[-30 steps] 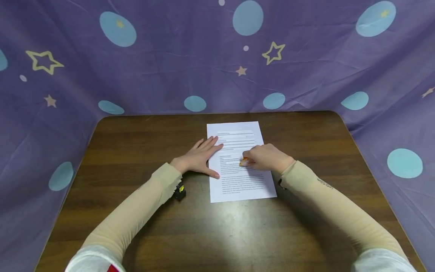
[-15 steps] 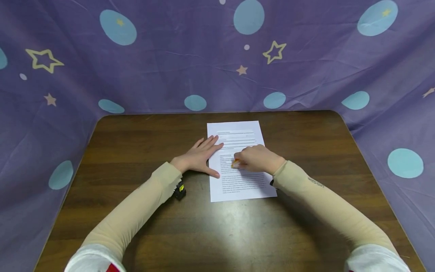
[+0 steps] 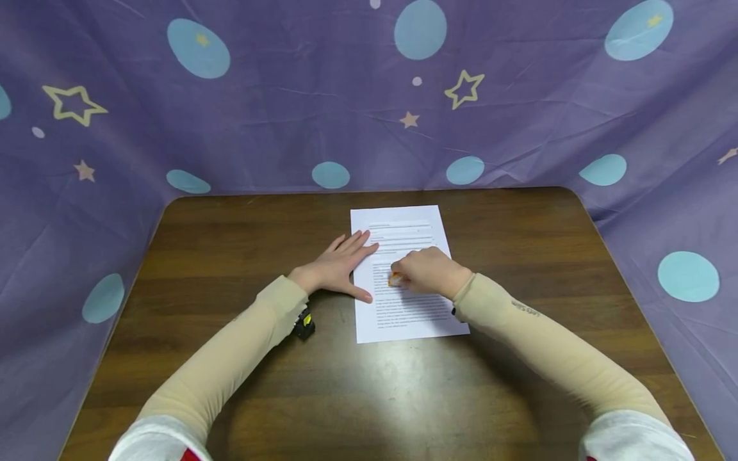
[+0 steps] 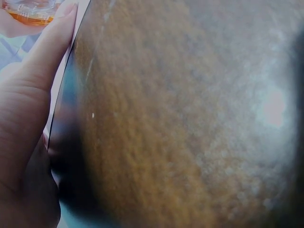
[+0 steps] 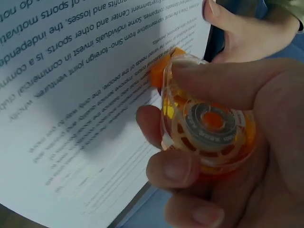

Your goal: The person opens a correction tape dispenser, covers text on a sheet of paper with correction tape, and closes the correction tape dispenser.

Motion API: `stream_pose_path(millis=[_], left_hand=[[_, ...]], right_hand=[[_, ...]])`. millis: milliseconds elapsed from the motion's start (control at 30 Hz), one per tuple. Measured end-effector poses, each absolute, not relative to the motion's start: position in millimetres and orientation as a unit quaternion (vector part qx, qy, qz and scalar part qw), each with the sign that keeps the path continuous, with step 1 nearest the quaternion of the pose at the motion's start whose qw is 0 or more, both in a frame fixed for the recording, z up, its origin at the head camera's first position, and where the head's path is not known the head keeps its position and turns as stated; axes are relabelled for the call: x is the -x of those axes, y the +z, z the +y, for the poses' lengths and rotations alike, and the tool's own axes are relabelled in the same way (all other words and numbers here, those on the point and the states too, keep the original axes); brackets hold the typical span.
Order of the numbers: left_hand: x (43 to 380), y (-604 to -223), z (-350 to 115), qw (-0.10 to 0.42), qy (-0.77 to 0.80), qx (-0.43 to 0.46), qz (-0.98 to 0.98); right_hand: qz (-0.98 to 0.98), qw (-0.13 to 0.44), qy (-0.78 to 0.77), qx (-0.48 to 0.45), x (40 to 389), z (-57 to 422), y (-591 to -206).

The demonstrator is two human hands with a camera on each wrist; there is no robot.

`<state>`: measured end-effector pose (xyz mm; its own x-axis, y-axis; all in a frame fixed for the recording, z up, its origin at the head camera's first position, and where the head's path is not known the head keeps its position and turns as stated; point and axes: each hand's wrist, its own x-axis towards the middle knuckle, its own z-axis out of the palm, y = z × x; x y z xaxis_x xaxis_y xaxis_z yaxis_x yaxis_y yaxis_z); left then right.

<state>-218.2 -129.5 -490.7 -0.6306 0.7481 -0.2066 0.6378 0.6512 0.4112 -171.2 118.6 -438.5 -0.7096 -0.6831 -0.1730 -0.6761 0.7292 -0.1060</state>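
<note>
A printed sheet of paper (image 3: 364, 326) lies on the table, its lines of text seen close up in the right wrist view. My left hand (image 3: 337, 267) rests flat on its left edge, fingers spread and thumb apart. Over the middle of the text, my right hand (image 3: 431, 274) grips a clear and orange correction tape dispenser (image 5: 209, 121), thumb along one side and fingers curled round the other. The dispenser's orange tip (image 5: 164, 69) points down right at the printed lines. In the left wrist view, the left thumb (image 4: 40, 66) reaches along the paper's edge near the dispenser's orange rim.
The dark wooden table (image 3: 248, 237) extends all around the sheet. Behind it and at both sides hangs a purple curtain (image 3: 357, 115) with stars and blue spots. A small black device (image 3: 304, 324) with a yellow mark sits at the left wrist.
My right hand has slid left across the text with the correction tape dispenser, closer to the left hand. The left hand and the sheet have stayed in place.
</note>
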Motion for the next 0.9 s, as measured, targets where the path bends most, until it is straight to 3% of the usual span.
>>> stream_pose_path(millis=[900], left_hand=[[218.4,-491.1,-128.2,0.178,0.115,-0.384,0.898]], right_hand=[[0.939,0.090,-0.004,0.332,165.2,146.8,-435.3]])
